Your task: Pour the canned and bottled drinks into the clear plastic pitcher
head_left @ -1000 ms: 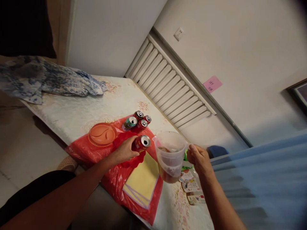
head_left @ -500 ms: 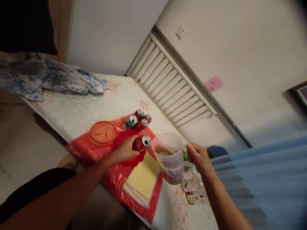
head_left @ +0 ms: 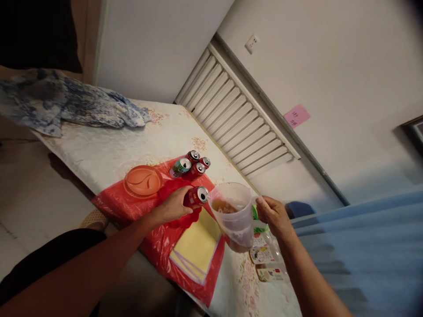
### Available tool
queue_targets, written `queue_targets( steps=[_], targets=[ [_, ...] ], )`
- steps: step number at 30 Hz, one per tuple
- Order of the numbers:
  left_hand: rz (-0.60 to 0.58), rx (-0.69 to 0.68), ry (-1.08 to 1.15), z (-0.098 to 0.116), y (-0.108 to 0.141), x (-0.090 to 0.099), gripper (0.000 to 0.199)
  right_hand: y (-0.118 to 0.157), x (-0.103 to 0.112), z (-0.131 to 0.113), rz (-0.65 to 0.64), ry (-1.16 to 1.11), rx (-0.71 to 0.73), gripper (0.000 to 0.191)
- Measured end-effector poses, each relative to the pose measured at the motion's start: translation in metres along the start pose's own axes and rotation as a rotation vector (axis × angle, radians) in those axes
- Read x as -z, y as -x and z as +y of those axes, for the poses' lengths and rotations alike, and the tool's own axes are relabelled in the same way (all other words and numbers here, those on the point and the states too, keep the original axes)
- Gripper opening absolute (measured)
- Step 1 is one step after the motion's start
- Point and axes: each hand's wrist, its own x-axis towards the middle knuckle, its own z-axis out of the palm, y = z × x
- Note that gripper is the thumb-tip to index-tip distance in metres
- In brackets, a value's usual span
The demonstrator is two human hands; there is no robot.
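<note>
My left hand (head_left: pixel 176 204) is wrapped round a red drink can (head_left: pixel 194 198), its opened top facing up and toward the pitcher. In my right hand (head_left: pixel 274 213) is the handle of a translucent plastic pitcher (head_left: pixel 236 229) that holds brown liquid. The pitcher tilts toward the can, its spout close to the can's rim; whether they touch I cannot tell. Below the can lies a red scalloped dish (head_left: pixel 185 221), partly hidden by my left hand. A folded yellow cloth (head_left: pixel 194 251) with a purple edge lies beside it on a red plastic sheet (head_left: pixel 155 251).
Several cans (head_left: pixel 197 171), one of them green (head_left: pixel 179 168), stand behind the dish. An orange round lid (head_left: pixel 143 181) rests to the left. Plastic bottles (head_left: pixel 264 255) stand right of the pitcher. A patterned cloth (head_left: pixel 95 108) covers the table's far left; a radiator (head_left: pixel 241 116) runs along the wall.
My hands, the can and the pitcher keep nearly the same places. The pitcher is tilted slightly more toward the can. The whole view has shifted a little.
</note>
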Motion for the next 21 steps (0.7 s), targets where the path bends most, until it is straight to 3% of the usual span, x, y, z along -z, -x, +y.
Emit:
queue_targets(
  steps=[13, 21],
  targets=[
    [-0.006, -0.003, -0.013, 0.001, -0.001, 0.0, 0.059, -0.004, 0.003, -0.004, -0.11, 0.286, 0.049, 0.055],
    [-0.004, -0.019, -0.006, -0.001, 0.0, 0.0, 0.059, -0.006, 0.001, -0.01, -0.124, 0.348, 0.064, 0.056]
  ],
)
